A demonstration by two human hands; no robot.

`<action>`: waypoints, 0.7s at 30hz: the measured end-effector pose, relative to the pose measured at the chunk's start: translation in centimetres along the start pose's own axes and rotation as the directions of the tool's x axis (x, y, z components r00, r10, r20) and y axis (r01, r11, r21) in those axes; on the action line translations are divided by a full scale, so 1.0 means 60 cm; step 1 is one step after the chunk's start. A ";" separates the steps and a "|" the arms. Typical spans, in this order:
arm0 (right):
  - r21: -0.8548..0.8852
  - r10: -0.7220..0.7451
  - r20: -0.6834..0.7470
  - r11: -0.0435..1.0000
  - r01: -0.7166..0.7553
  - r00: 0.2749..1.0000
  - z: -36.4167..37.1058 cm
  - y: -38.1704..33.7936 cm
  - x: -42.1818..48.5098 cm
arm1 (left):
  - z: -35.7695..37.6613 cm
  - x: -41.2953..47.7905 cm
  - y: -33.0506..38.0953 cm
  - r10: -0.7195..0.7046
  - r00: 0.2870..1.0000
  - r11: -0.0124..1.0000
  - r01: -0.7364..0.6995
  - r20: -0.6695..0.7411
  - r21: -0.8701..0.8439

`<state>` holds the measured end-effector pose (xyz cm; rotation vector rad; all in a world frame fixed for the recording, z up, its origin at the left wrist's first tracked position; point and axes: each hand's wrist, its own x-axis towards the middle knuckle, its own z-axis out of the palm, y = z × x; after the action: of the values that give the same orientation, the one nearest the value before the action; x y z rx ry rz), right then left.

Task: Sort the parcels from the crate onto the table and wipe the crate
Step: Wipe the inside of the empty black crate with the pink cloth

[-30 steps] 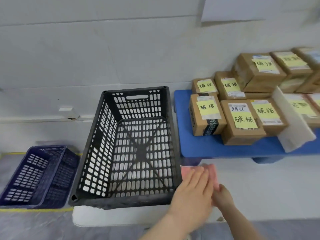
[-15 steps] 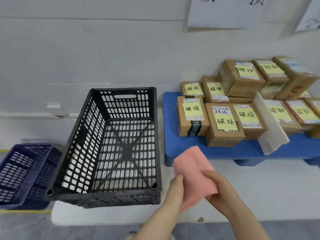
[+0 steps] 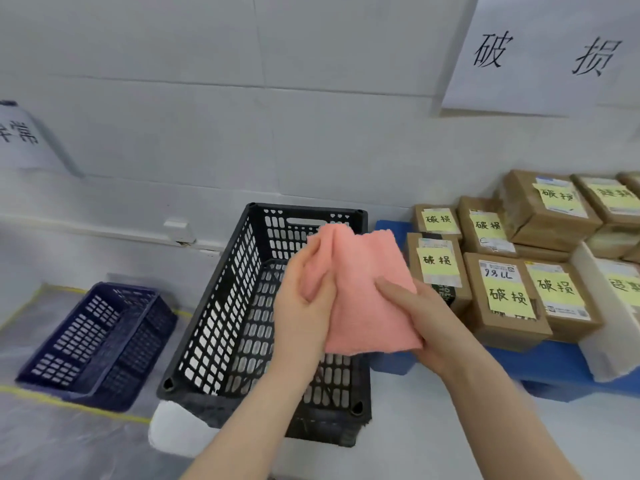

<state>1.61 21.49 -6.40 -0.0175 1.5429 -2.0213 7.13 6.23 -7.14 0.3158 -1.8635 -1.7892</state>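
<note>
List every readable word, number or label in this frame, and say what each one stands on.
"破损": big wall sign.
"破损": yellow notes on six parcels.
"93LL", roughly: white label on a front parcel.
"常", cut off at the frame edge: left wall sign.
Unreadable: blurred far-right notes and small printed shipping labels.

crate [image 3: 221,306] open-topped, reachable from above | parcels [image 3: 502,299] crowd its right side | wall [image 3: 242,133] close behind
</note>
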 end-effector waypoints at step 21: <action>0.448 0.238 -0.313 0.891 -0.078 0.919 0.130 0.084 0.210 | -0.253 0.220 -0.194 -0.277 0.950 0.333 -0.047 0.145 0.942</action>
<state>-3.82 8.11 -12.48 0.6710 1.2101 -2.2684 1.90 -14.60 -15.99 0.6349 -3.0241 -0.5414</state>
